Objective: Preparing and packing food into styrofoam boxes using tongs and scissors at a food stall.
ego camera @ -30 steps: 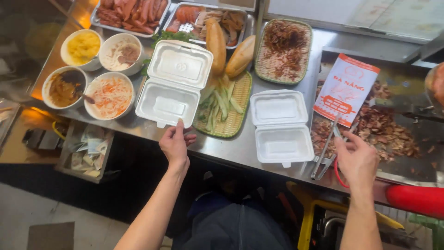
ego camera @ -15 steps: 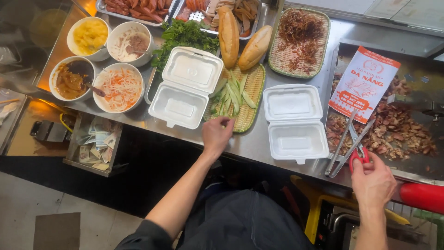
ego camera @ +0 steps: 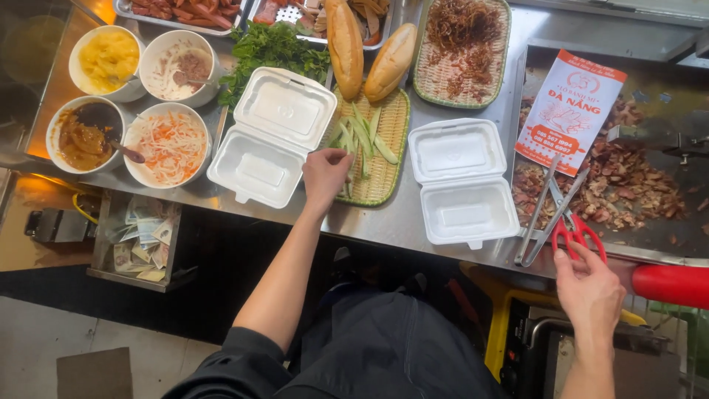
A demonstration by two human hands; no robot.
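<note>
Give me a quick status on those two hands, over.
Left hand on the cucumber strips in the woven tray, fingers curled. Right hand at the red-handled scissors; grip unclear. Open foam boxes between, nothing blocking.
</note>
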